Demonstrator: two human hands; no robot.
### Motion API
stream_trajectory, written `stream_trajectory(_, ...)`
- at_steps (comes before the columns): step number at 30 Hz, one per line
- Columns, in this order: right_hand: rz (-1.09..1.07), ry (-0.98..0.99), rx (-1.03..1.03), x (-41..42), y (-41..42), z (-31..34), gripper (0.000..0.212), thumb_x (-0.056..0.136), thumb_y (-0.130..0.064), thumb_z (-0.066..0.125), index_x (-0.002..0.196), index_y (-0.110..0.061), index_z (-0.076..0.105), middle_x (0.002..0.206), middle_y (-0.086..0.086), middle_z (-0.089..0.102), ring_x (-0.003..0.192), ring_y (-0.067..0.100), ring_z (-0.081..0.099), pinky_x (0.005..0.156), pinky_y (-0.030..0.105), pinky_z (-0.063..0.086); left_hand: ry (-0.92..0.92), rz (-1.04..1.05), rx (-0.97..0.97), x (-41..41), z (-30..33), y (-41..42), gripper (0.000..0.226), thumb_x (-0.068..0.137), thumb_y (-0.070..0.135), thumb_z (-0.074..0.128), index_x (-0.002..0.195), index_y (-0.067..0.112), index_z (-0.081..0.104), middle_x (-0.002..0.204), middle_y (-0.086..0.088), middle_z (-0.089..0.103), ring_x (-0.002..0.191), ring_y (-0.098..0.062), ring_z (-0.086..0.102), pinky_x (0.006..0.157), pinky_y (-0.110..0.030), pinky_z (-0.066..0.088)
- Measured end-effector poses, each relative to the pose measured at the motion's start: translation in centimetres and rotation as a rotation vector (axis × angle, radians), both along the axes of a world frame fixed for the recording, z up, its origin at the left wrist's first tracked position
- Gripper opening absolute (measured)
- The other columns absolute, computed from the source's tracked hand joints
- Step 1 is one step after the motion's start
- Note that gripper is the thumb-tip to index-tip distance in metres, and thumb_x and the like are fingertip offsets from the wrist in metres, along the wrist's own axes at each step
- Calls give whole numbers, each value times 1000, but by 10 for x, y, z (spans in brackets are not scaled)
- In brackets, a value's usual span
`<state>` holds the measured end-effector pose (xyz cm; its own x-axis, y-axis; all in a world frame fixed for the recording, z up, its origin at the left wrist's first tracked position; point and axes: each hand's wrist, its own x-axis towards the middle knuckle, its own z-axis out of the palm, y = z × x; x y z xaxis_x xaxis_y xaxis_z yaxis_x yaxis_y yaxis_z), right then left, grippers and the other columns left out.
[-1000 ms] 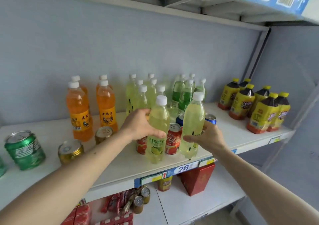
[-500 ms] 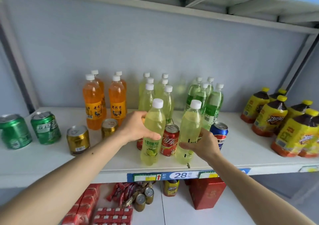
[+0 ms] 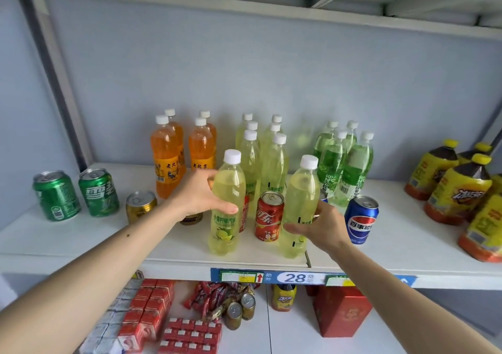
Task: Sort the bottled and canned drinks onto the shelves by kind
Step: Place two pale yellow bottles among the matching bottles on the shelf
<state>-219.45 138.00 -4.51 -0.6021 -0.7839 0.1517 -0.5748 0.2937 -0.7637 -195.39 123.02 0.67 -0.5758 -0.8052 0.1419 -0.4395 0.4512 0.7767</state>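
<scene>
Two pale yellow-green lime soda bottles stand near the front edge of the white shelf (image 3: 81, 247). My left hand (image 3: 199, 196) grips the left lime bottle (image 3: 226, 204) at its middle. My right hand (image 3: 323, 226) wraps the lower part of the right lime bottle (image 3: 300, 204). Between them stands a red cola can (image 3: 269, 216); another red can is partly hidden behind the left bottle. Behind are several more lime bottles (image 3: 274, 160), orange soda bottles (image 3: 164, 152) and green bottles (image 3: 350, 169). A blue Pepsi can (image 3: 360, 219) stands right of my right hand.
Two green cans (image 3: 99, 192) and a gold can (image 3: 140, 207) stand at the shelf's left. Yellow-labelled iced tea bottles (image 3: 456, 190) crowd the right end. Below, the lower shelf holds red cartons (image 3: 152, 310), snack packets, small cans and a red box (image 3: 342, 313).
The view has shifted left and pulled back, bringing the green cans fully into sight. Both hands stay on the same two lime bottles at the shelf's front.
</scene>
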Motion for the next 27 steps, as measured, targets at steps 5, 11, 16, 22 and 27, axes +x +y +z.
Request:
stream_trajectory(5, 3, 7, -9, 0, -4, -1, 68, 54, -35, 94, 112, -13, 66, 92, -3, 71, 78, 6, 64, 63, 19, 50, 41, 23, 47, 13, -4, -8, 64, 43, 30, 96, 102, 27, 71, 96, 12, 75, 94, -8, 69, 90, -39, 54)
stream_trajectory(11, -11, 8, -20, 1, -4, -3, 67, 56, -34, 93, 114, -14, 65, 94, -2, 71, 79, 9, 63, 64, 21, 49, 2, -45, 96, 19, 0, -10, 67, 49, 23, 94, 109, 28, 66, 103, 9, 74, 99, -11, 68, 94, -41, 53)
stream_trajectory(16, -36, 38, -13, -1, -1, -3, 68, 58, -36, 93, 115, -14, 64, 95, -1, 70, 83, 15, 64, 72, 28, 53, 24, -50, 114, 20, 2, -10, 66, 49, 25, 92, 108, 33, 63, 106, 8, 73, 102, -13, 67, 91, -37, 53)
stream_trajectory(22, -42, 39, -2, 7, -2, -3, 71, 55, -42, 93, 114, -14, 64, 97, 1, 72, 86, 17, 67, 78, 37, 58, 62, -64, 124, 20, 2, -10, 82, 58, 8, 91, 128, 24, 53, 112, 5, 69, 103, -11, 66, 86, -30, 55)
stream_trajectory(27, -51, 65, 18, 15, -1, -3, 66, 59, -45, 90, 112, -16, 63, 99, 1, 71, 88, 18, 66, 79, 36, 57, 64, -78, 114, 22, -2, -4, 86, 64, 9, 88, 137, 23, 45, 112, 15, 62, 102, 1, 59, 79, -18, 49)
